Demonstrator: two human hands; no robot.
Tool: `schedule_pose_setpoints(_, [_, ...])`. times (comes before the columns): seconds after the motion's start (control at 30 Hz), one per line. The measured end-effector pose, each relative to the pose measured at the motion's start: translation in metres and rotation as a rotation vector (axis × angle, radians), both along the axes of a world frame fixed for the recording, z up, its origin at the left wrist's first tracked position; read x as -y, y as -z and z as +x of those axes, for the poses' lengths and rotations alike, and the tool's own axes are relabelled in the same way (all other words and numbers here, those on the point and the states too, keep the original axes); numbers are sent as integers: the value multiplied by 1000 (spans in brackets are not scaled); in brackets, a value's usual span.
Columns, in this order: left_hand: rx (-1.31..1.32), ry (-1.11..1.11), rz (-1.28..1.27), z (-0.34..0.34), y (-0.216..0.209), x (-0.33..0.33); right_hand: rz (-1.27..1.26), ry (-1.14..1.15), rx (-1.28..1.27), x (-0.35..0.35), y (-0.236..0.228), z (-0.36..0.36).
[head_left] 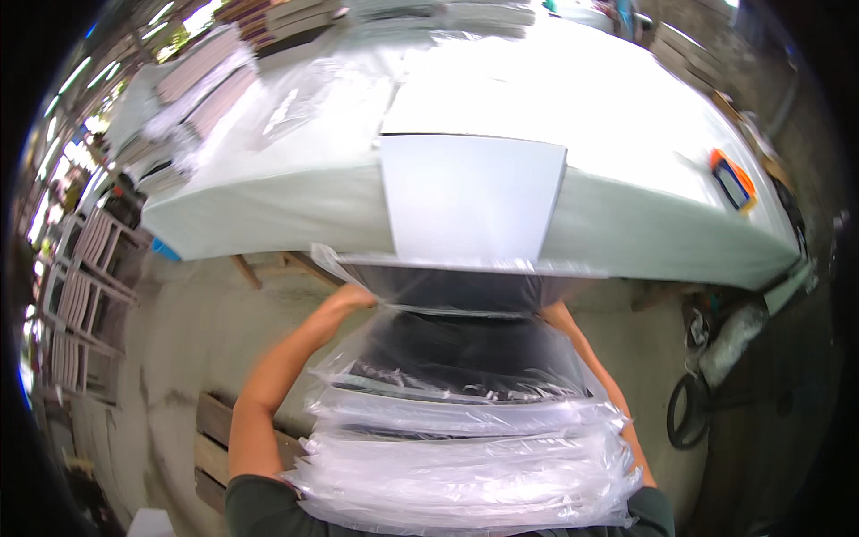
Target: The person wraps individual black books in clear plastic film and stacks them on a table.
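White panel: flat, rectangular, smooth, matte face, crisp straight edges, thin dark line along the top edge, no marks I can make out. It tilts over the near edge of the counter, tapering toward the person. Lower end is at the mouth of the clear bag; can't tell if it's inside or just behind the film.

Bag: thin, glossy, see-through, wrinkled, loose flap sticking up at the left corner. Looks dark in the middle; can't tell what shows through. Pale crease runs across it, roughly hand to hand.

Left hand at the bag's left side, right hand at its right, spaced about as wide as the bag. Fingers mostly hidden or blurred, so can't tell if they're pinching film.

Stack of clear plastic, crumpled, ragged edges, sits between the forearms against the person's front, just below the bag.

Counter has a pale cover. Wrapped bundle at its far left, orange-and-blue tool near the right edge.
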State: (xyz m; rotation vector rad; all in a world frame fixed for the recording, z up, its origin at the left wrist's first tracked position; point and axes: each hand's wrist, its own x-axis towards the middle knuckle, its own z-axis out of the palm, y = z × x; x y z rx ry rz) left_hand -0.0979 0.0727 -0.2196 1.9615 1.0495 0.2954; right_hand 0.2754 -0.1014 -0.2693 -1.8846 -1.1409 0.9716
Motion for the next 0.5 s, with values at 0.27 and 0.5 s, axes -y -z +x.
schedule_pose_setpoints(0.27, [496,10,262,-6,-215,-74,-51,-20,-13,30,-23,-17])
schedule_pose_setpoints(0.5, [-421,-899,915,-61,-204,-261,76,-157,152,14,-10,-27])
